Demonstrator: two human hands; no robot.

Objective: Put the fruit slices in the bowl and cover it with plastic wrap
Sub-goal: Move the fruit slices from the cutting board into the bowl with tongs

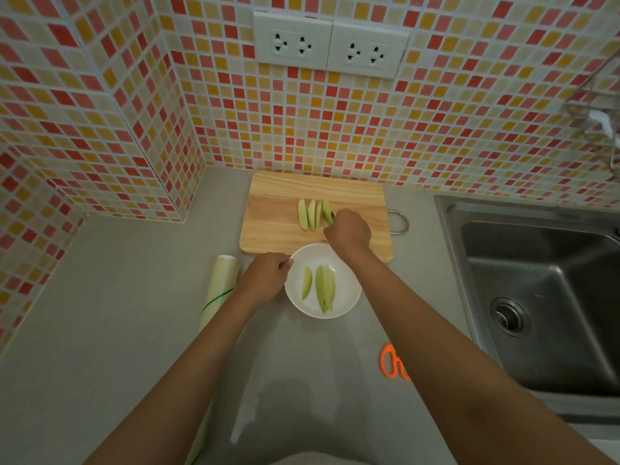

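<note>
Right hand [349, 231], mid-frame over the cutting board [275, 229], fingers curled down onto the rightmost of the fruit slices [312, 214]; these lie side by side just left of its knuckles, long axes running up-down in frame, so this hand is the nearer one. Whether the slice is actually pinched, cannot tell: fingertips are hidden. Left hand [265, 280] grips the left rim of the white bowl [349, 297], just below the board, some slices already inside; plastic wrap roll [219, 286] lies lower left.
</note>
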